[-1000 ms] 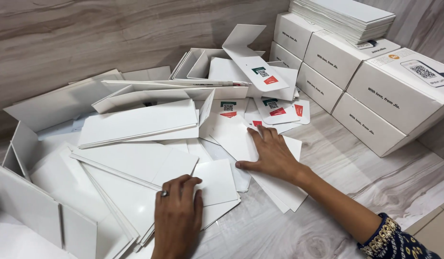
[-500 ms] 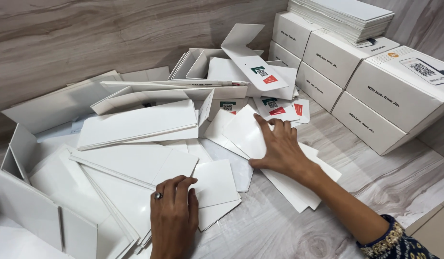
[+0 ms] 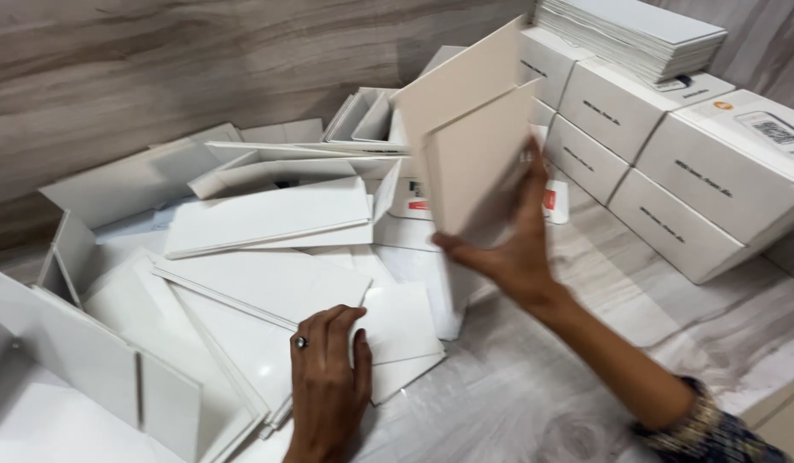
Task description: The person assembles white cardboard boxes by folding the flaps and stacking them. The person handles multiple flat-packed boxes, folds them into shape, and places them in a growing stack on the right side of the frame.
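Observation:
My right hand point(image 3: 514, 247) grips a flat, unfolded white cardboard box blank point(image 3: 471, 137) by its lower edge and holds it upright above the pile. My left hand point(image 3: 327, 377), with a ring on one finger, presses flat on a stack of flat white box blanks point(image 3: 268, 283) near the front of the surface. Several more white blanks and half-folded box parts point(image 3: 268, 219) lie spread out behind and to the left of it. Small cards with red and green marks point(image 3: 414, 195) lie partly hidden behind the raised blank.
Closed white boxes point(image 3: 671, 163) are stacked at the right, with a pile of flat white sheets point(image 3: 628, 34) on top. Open white trays point(image 3: 363, 120) stand against the wood-grain wall point(image 3: 200, 69). Upright white panels point(image 3: 80, 343) stand at the front left.
My right hand, which lay flat on the sheets, has taken hold of one box blank and lifted it up off the pile. My left hand has stayed pressed on the stack.

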